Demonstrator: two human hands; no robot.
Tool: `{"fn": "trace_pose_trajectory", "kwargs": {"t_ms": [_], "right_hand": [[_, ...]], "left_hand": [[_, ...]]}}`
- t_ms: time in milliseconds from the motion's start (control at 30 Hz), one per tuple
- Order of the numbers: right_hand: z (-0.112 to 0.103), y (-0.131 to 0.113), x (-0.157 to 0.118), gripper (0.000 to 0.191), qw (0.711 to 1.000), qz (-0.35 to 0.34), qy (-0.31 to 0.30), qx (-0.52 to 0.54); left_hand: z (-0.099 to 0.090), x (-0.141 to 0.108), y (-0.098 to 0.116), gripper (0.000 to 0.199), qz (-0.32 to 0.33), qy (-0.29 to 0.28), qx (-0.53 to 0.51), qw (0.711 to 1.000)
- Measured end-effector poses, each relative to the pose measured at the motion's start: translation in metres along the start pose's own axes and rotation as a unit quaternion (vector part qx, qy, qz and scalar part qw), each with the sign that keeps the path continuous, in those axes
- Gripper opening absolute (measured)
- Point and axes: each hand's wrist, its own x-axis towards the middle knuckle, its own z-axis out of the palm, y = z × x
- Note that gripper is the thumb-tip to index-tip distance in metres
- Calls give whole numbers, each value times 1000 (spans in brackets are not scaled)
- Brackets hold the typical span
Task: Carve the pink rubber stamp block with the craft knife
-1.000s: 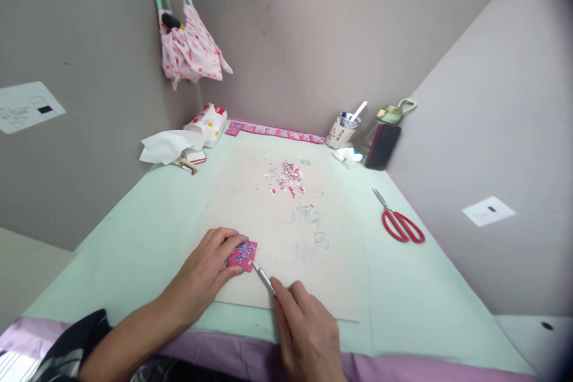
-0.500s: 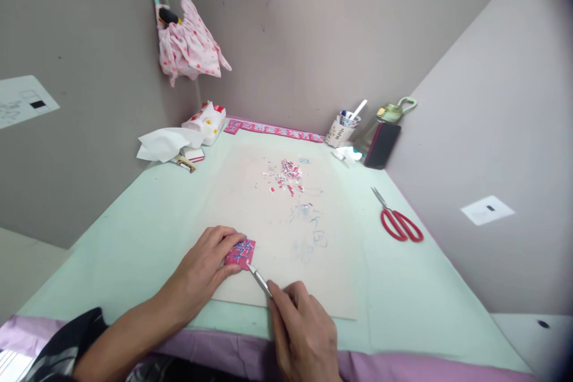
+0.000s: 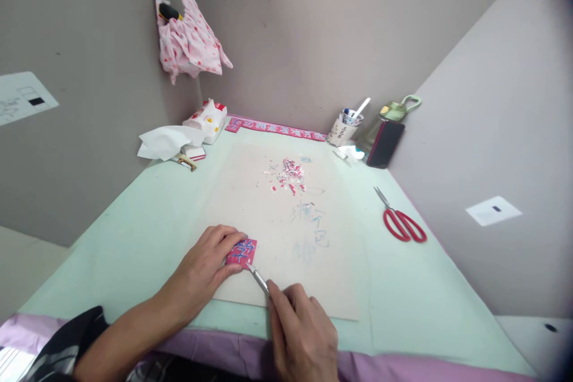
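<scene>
A small pink square piece (image 3: 249,257) with blue drawn strokes lies on the pale board (image 3: 250,197). My left hand (image 3: 213,256) grips its left side, thumb at the near edge and fingers at the far edge. Wrapped round the handle of a silver craft knife (image 3: 260,280) is my right hand (image 3: 304,328). The knife's tip touches the piece near its lower right corner, where a small pale spot shows. Farther up the board lies a heap of red and white shavings (image 3: 290,172). Blue pen marks (image 3: 308,233) cover the board right of the piece.
Red-handled scissors (image 3: 400,221) lie to the right. Along the back edge runs a row of pink carved squares (image 3: 282,129). A pen cup (image 3: 344,128), a phone (image 3: 385,143) and a green bottle (image 3: 394,110) stand at back right; a tissue pack (image 3: 208,121) sits at back left.
The view has shifted very slightly. Both hands stay almost in place, with the knife tip still at the pink piece's lower right corner.
</scene>
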Motion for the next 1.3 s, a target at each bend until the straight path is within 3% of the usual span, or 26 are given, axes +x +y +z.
{"fn": "trace_pose_trajectory", "kwargs": {"t_ms": [233,967,1200,1300], "right_hand": [[6,-2,1,31,999,4,35,13],[3,-2,-1,31,999,15,4,-28],[5,-3,-1,30,999,19,24,-33],[3,1,-1,28,998,51,31,-3]], "left_hand": [[-1,1,1,31,-4,-7,-5,1000],[-6,3,8,30,-10,-16,-14,1000],[-6,3,8,30,-15,-17,-18,1000],[-5,2,5,32,-18,-14,-19,1000]]}}
